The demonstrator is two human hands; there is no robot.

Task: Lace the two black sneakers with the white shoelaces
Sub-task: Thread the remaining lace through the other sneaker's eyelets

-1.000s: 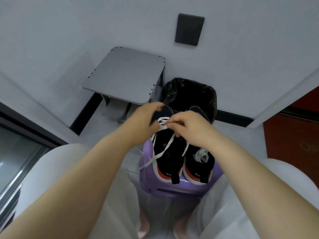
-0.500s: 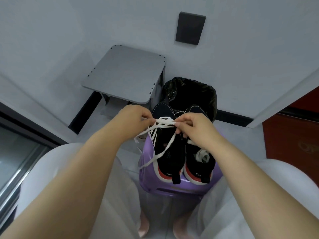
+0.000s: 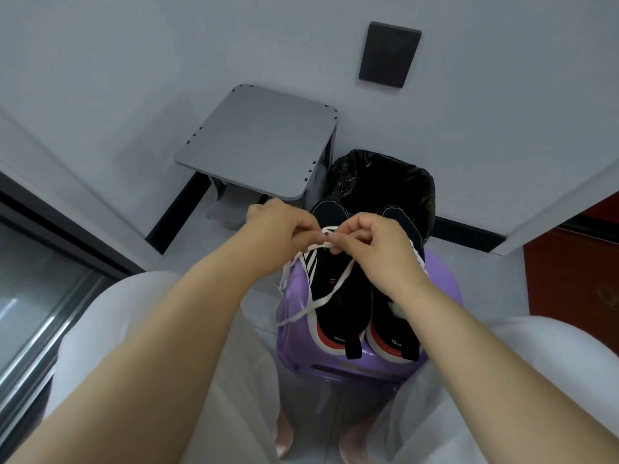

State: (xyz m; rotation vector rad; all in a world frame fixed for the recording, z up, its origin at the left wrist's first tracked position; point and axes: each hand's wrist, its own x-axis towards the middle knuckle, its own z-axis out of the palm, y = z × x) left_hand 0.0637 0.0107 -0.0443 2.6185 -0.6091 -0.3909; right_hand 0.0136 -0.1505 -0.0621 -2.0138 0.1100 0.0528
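Head view — sole camera, wide-angle, worn on the head, facing forward and steeply down. Near range: forearms entering from both bottom corners, left grip (image 3: 281,229) and right grip (image 3: 375,242) meeting just above centre, over purple stool (image 3: 298,346). Wall (image 3: 134,61) across upper frame — edges bowed.

Left hand (image 3: 281,229): fingers curled, thumb and forefinger pinching the white shoelace (image 3: 338,278).
Right hand (image 3: 375,244): curled likewise, pinching the same lace just beside the left.
Forearms: bare, stretched forward, converging.
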